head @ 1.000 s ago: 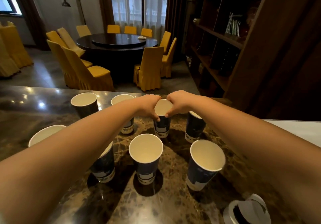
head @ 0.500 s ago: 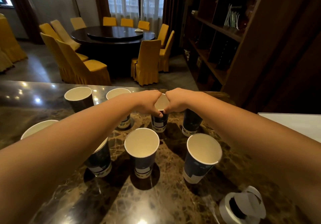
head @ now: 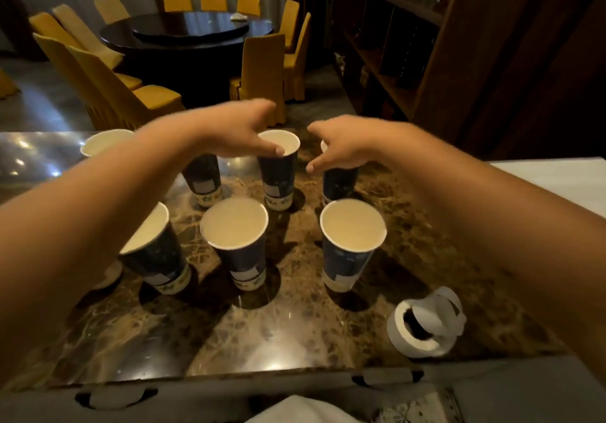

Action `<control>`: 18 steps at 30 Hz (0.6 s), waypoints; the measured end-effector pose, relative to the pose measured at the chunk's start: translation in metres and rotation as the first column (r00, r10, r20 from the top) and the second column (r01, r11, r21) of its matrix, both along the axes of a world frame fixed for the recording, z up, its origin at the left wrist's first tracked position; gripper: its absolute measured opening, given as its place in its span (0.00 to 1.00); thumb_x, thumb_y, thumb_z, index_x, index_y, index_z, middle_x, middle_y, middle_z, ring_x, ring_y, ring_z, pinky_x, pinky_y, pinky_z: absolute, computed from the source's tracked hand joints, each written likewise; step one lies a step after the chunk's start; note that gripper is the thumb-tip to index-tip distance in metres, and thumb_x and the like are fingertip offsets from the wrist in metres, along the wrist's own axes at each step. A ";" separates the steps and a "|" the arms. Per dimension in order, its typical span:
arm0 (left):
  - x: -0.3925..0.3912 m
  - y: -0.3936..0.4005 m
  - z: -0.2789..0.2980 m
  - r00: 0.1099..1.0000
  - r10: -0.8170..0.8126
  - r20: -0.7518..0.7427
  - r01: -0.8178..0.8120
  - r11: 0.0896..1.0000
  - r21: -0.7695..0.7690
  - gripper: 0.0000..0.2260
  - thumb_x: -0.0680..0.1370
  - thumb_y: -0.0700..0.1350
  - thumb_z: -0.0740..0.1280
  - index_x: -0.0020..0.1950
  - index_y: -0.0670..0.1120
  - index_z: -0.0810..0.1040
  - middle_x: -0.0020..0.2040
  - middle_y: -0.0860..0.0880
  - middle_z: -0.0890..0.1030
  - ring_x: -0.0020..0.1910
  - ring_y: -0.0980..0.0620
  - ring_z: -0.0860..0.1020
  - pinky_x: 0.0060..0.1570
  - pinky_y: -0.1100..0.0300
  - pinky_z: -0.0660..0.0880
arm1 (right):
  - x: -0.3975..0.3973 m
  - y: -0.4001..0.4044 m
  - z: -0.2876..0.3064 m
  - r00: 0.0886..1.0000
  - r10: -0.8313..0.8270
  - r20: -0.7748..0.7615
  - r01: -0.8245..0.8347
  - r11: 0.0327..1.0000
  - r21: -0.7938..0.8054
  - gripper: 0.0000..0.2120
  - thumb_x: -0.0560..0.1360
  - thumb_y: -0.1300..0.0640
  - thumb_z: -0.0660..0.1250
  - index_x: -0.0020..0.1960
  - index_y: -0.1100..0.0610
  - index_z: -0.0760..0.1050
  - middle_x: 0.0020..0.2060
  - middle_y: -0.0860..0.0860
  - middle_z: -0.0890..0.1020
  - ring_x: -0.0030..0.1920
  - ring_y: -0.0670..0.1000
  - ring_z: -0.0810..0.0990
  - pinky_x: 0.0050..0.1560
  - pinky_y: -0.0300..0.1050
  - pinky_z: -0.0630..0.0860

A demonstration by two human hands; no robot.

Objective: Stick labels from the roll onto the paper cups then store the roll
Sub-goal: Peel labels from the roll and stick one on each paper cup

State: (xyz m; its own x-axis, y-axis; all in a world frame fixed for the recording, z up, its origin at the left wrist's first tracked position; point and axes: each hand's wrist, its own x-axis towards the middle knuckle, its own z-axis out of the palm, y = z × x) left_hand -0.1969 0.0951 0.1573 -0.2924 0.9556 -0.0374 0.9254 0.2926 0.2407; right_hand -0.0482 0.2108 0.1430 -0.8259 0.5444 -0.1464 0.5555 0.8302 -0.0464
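Note:
Several dark blue paper cups stand on the brown marble table. White labels show on the back middle cup, the front middle cup, the front right cup, the front left cup and the back left cup. My left hand hovers with spread fingers over the back middle cup's rim, its thumb at the rim. My right hand is open above the back right cup, holding nothing. The white label roll lies at the front right with a loose strip curled over it.
Another cup stands at the far left behind my arm. A cardboard box edge with handle holes runs along the table's near side. A dark wooden bookshelf rises on the right. A round table with yellow chairs stands beyond.
Both hands have let go of the back middle cup, lifted and spread apart. The camera has tilted down, bringing the box edge into view.

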 end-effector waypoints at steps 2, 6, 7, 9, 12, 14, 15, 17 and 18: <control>0.024 -0.022 0.015 0.999 -0.028 0.016 0.026 0.994 0.104 0.37 0.75 0.56 0.68 0.79 0.51 0.55 0.77 0.48 0.63 0.74 0.46 0.64 0.68 0.51 0.66 | 0.034 -0.014 0.011 0.996 0.008 -0.092 -0.013 0.999 -0.046 0.35 0.74 0.41 0.68 0.75 0.51 0.60 0.72 0.52 0.69 0.70 0.56 0.69 0.64 0.52 0.71; 0.097 -0.087 0.018 0.947 -0.284 0.148 0.218 0.911 0.350 0.31 0.74 0.62 0.64 0.75 0.56 0.63 0.71 0.58 0.71 0.70 0.60 0.69 0.64 0.58 0.71 | 0.120 -0.050 0.017 0.945 -0.012 -0.326 -0.057 0.978 -0.203 0.33 0.73 0.41 0.68 0.74 0.46 0.61 0.71 0.44 0.70 0.69 0.45 0.69 0.60 0.40 0.69; 0.114 -0.099 0.010 0.906 -0.374 0.198 0.280 0.880 0.383 0.28 0.75 0.61 0.65 0.73 0.56 0.66 0.68 0.61 0.73 0.67 0.62 0.72 0.60 0.61 0.73 | 0.143 -0.059 0.014 0.927 -0.033 -0.374 -0.065 0.966 -0.249 0.32 0.72 0.41 0.68 0.73 0.45 0.63 0.69 0.42 0.72 0.67 0.42 0.71 0.59 0.36 0.70; 0.144 -0.113 -0.020 0.830 -0.485 0.276 0.361 0.844 0.398 0.24 0.74 0.57 0.66 0.69 0.56 0.71 0.61 0.63 0.77 0.61 0.63 0.76 0.55 0.68 0.74 | 0.184 -0.074 0.000 0.897 -0.059 -0.438 -0.081 0.952 -0.294 0.28 0.71 0.40 0.68 0.69 0.44 0.69 0.60 0.38 0.77 0.60 0.35 0.75 0.54 0.30 0.73; 0.183 -0.109 -0.078 0.786 -0.494 0.373 0.400 0.865 0.303 0.20 0.75 0.56 0.67 0.66 0.58 0.73 0.58 0.65 0.78 0.57 0.67 0.76 0.53 0.73 0.72 | 0.231 -0.080 -0.043 0.890 -0.101 -0.444 -0.015 0.968 -0.249 0.22 0.71 0.38 0.68 0.62 0.43 0.76 0.52 0.36 0.80 0.52 0.37 0.78 0.51 0.33 0.76; 0.205 -0.097 -0.115 0.806 -0.459 0.375 0.403 0.888 0.220 0.21 0.76 0.56 0.68 0.69 0.57 0.71 0.62 0.63 0.75 0.59 0.66 0.74 0.56 0.70 0.72 | 0.252 -0.084 -0.076 0.879 -0.187 -0.438 0.069 0.960 -0.271 0.15 0.71 0.41 0.69 0.55 0.45 0.79 0.48 0.38 0.82 0.47 0.39 0.79 0.47 0.43 0.79; 0.214 -0.090 -0.130 0.821 -0.444 0.358 0.399 0.896 0.197 0.23 0.76 0.54 0.67 0.71 0.57 0.68 0.64 0.62 0.73 0.60 0.64 0.73 0.57 0.66 0.73 | 0.260 -0.086 -0.091 0.869 -0.206 -0.450 0.089 0.959 -0.267 0.12 0.72 0.42 0.68 0.52 0.46 0.80 0.45 0.40 0.81 0.45 0.40 0.79 0.44 0.45 0.78; 0.228 -0.078 -0.151 0.842 -0.429 0.326 0.393 0.903 0.175 0.26 0.78 0.50 0.67 0.74 0.57 0.63 0.65 0.58 0.69 0.59 0.59 0.73 0.57 0.59 0.75 | 0.270 -0.089 -0.118 0.869 -0.190 -0.457 0.086 0.967 -0.238 0.13 0.72 0.42 0.66 0.51 0.48 0.79 0.44 0.42 0.79 0.45 0.43 0.77 0.43 0.47 0.77; 0.234 -0.072 -0.157 0.853 -0.426 0.302 0.392 0.904 0.168 0.27 0.78 0.49 0.66 0.74 0.58 0.61 0.64 0.56 0.68 0.56 0.57 0.74 0.54 0.56 0.77 | 0.273 -0.090 -0.129 0.879 -0.179 -0.442 0.083 0.970 -0.229 0.14 0.71 0.42 0.66 0.52 0.49 0.79 0.45 0.43 0.77 0.47 0.45 0.76 0.43 0.47 0.76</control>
